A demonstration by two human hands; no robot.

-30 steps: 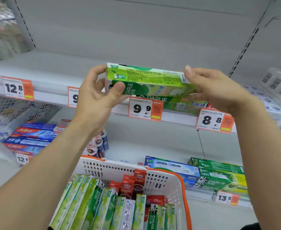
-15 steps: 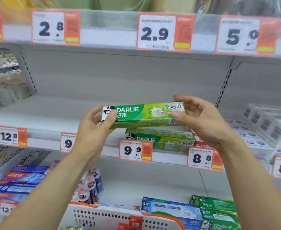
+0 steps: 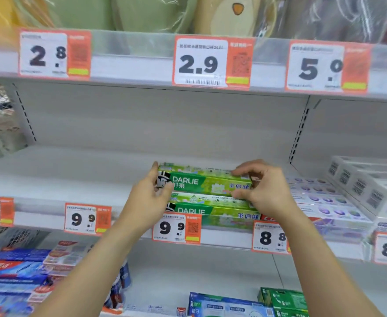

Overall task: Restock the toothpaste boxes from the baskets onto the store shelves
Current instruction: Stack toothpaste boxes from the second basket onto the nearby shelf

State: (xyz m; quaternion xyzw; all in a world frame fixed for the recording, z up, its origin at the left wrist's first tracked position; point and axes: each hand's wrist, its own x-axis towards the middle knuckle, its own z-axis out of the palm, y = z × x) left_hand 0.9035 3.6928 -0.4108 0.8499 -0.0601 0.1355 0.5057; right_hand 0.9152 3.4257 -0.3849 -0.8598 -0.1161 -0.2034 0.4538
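A green toothpaste box [image 3: 207, 183] is gripped at each end by the left hand [image 3: 150, 197] and right hand [image 3: 264, 191] and set atop another box [image 3: 213, 210] on the middle shelf [image 3: 73, 170], so release and squaring-up are called for next.

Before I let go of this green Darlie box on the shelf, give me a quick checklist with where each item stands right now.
1. Both ends held: left hand and right hand grip the upper Darlie box. Ok.
2. Right slot: it sits above the 9.9 price tag, over the matching lower Darlie box. Ok.
3. Front face outward, logo readable. Ok.
4. Level with the lower box: looks roughly parallel. Ok.
5. Fully resting on the lower box: the contact line is hidden by fingers. Cannot tell.
6. Clear of the white boxes to the right. Ok.
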